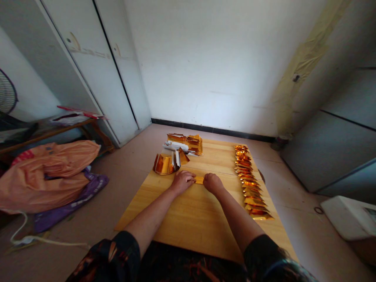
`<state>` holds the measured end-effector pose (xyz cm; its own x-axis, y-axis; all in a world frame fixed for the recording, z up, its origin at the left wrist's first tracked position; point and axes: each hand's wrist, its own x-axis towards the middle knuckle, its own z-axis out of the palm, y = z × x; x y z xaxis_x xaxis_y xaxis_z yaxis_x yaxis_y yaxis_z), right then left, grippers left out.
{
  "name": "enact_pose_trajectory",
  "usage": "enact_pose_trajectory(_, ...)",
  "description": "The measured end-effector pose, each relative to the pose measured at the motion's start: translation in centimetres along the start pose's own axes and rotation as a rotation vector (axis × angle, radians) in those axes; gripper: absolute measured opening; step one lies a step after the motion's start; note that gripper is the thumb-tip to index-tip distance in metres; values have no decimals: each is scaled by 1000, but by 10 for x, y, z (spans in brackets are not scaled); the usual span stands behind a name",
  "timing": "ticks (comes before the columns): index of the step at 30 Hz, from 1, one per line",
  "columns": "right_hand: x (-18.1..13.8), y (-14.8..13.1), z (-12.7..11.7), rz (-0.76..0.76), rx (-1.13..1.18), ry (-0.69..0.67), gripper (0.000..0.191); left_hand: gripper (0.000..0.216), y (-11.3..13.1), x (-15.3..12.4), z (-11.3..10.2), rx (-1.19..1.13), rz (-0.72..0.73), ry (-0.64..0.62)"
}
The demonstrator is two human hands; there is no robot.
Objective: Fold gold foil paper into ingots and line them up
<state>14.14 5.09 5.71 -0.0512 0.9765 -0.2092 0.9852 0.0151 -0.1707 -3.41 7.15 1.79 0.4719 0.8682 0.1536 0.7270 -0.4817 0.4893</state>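
My left hand [182,181] and my right hand [213,182] rest close together on a wooden table [188,219]. Both are curled, and between them they pinch a small piece of gold foil paper [199,179] that lies flat on the wood. Just beyond my left hand sits a curled stack of gold foil sheets [167,163]. Farther back lies another pile of gold foil [188,143] with a white roll beside it. A long row of several folded gold pieces [249,181] runs down the table's right side.
A pink bag [47,172] on a purple one lies on the floor to the left, with a white cord near it. White wardrobe doors [96,74] stand at the back left. Grey cabinets [331,145] and a white box [349,217] are at the right.
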Motion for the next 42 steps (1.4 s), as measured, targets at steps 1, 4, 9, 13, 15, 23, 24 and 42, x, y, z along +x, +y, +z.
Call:
enact_pose_trajectory(1, 1, 0, -1, 17, 2, -8, 29, 15, -2, 3, 1, -6, -30, 31)
enact_pose_trajectory(4, 3, -2, -2, 52, 14, -34, 29, 9, -1, 6, 1, -5, -98, 91)
enact_pose_trajectory(9, 0, -12, -4, 128, 54, -32, 50, 6, 5, 3, 0, -1, -182, 107)
enact_pose_trajectory(13, -2, -22, -4, 182, 50, -19, 58, 7, 7, 3, 1, -2, -219, 99)
enact_pose_trajectory(15, -3, -25, -5, 202, 48, -23, 59, 8, 7, 2, 2, -8, -216, 92)
enact_pose_trajectory(23, 0, -21, -13, 232, 105, -98, 51, 9, 8, 2, 2, -39, -220, 87)
enact_pose_trajectory(24, 1, -20, -13, 233, 111, -103, 48, 10, 8, 2, 1, -40, -222, 82)
enact_pose_trajectory(42, 3, 12, -4, 173, 259, -26, 19, 10, 9, 1, 0, -42, -242, 63)
